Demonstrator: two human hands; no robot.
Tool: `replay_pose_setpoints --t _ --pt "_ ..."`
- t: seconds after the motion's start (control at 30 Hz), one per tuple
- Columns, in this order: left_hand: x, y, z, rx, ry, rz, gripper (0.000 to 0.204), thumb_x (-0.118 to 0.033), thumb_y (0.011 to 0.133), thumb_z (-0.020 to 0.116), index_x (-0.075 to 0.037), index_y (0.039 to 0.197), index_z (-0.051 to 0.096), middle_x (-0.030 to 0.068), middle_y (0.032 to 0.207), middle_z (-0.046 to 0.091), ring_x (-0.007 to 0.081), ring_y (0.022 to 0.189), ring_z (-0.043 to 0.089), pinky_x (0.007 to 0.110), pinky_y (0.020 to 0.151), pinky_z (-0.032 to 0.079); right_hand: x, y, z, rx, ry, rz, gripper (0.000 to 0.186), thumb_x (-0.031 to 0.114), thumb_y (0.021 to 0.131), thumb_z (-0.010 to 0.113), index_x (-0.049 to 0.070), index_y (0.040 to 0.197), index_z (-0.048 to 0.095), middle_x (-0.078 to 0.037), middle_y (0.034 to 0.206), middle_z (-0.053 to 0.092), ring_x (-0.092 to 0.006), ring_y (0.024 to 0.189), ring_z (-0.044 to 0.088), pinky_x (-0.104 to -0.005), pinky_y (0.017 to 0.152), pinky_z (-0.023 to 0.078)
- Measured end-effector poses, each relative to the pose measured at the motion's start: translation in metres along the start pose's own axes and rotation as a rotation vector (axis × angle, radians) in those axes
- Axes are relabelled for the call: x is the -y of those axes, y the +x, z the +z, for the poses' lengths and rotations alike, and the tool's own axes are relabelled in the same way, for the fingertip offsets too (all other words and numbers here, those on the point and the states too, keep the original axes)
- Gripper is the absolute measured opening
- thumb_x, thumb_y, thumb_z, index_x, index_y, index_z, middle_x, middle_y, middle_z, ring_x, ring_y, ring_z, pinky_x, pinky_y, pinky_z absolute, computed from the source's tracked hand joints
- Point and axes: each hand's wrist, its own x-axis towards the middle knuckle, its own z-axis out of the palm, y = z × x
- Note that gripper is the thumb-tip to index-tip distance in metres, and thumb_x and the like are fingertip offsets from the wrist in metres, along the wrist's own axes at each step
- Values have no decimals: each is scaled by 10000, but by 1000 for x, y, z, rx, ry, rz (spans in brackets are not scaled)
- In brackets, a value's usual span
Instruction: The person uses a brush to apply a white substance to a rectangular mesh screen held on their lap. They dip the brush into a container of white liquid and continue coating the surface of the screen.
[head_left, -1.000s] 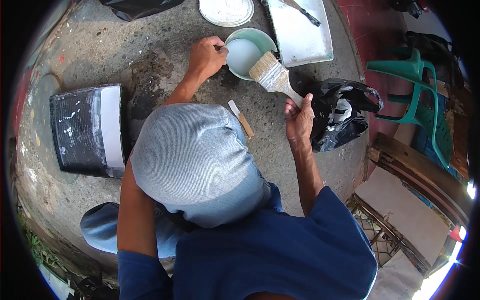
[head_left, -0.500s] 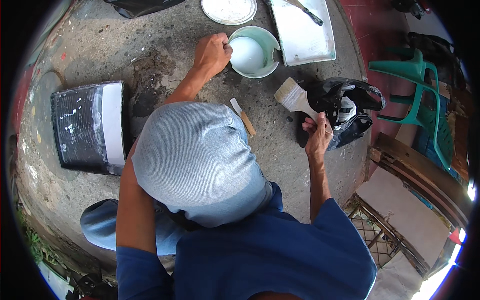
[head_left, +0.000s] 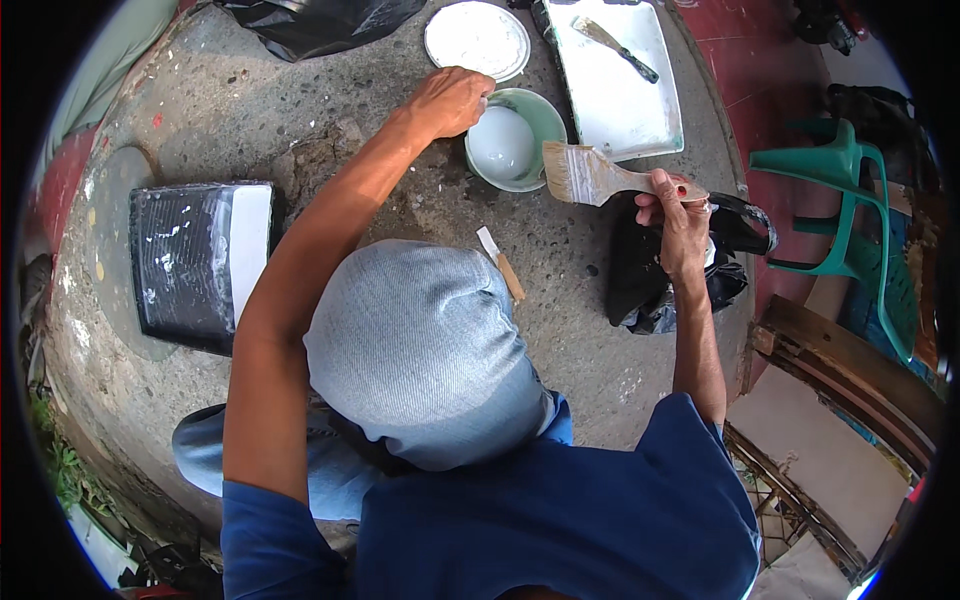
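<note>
My left hand (head_left: 453, 102) is closed at the left rim of a round pale green tub (head_left: 548, 117) with white paint (head_left: 500, 142) in its bottom. Its fingertips are partly hidden at the rim. My right hand (head_left: 680, 228) grips the wooden handle of a wide paintbrush (head_left: 605, 180), bristles pointing left. Those pale bristles lie level with the tub's lower right rim; whether they touch it I cannot tell. On the concrete before my knee lies a small scraper (head_left: 507, 272) with a wooden handle and light blade.
Beyond the tub lie a white-smeared round lid (head_left: 477, 42) and a white tray (head_left: 640, 115) holding a dark-handled brush (head_left: 625, 52). A black ribbed tray (head_left: 185, 265) rests at left. Black plastic bags lie under my right hand (head_left: 640, 265) and far left (head_left: 320, 25). A green chair (head_left: 860, 200) stands right.
My right hand has raised the paintbrush up toward the tub, turning its bristles to the left. My left hand stays at the tub's rim. The whole view has shifted slightly.
</note>
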Motion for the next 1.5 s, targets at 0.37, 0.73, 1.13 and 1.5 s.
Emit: replay_pose_setpoints --t 0.37,0.73,1.13,1.5 --pt "-43 -50 11 -145 -211 -593 277 -273 860 565 -8 911 623 163 856 650 297 795 641 370 717 498 7 73 -11 -59 61 113 354 404 849 612 83 987 556 -28 672 594 -80 549 526 -214 514 425" --pt "-47 -75 66 -169 -909 -668 185 -170 833 618 14 811 606 88 696 651 136 603 641 254 541 500 8 108 -4 176 55 158 414 434 823 635 68 992 542 -68 764 607 -103 627 567 -217 578 448" --pt "-8 -64 20 103 -680 -633 154 -132 851 570 14 812 543 93 755 607 149 713 636 263 602 523 -5 102 18 327 23 139 355 324 808 675 13 954 586 -66 678 614 -111 542 564 -233 528 446" --pt "-3 -70 25 -100 -670 -561 128 -98 879 554 21 844 523 96 750 595 157 649 645 277 580 555 -33 102 19 255 29 113 316 299 798 685 20 923 604 -73 657 615 -121 513 560 -242 503 443"
